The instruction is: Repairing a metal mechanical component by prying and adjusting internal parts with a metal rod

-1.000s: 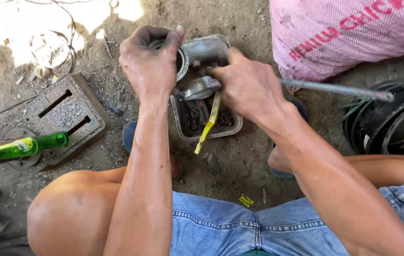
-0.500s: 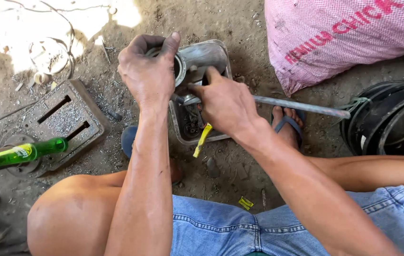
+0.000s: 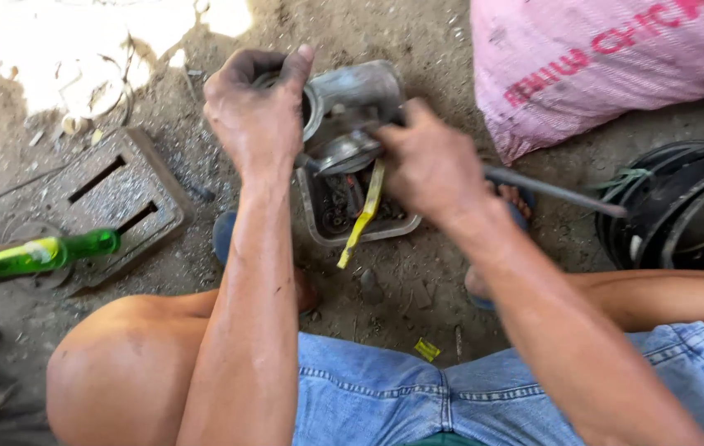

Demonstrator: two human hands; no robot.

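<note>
A pink sack lies behind and right of the metal part, black rings to its right, a slotted iron plate to its left, a green bottle nearer the knee. Just below the part a small tray of bits is set, a yellow strip hanging across it. The grey, grimy part is clasped at its round rim by the left hand, fingers curled tight. A thin rod is gripped in the closed right hand. For clean work, the part is best held steady and the rod kept in line.
</note>
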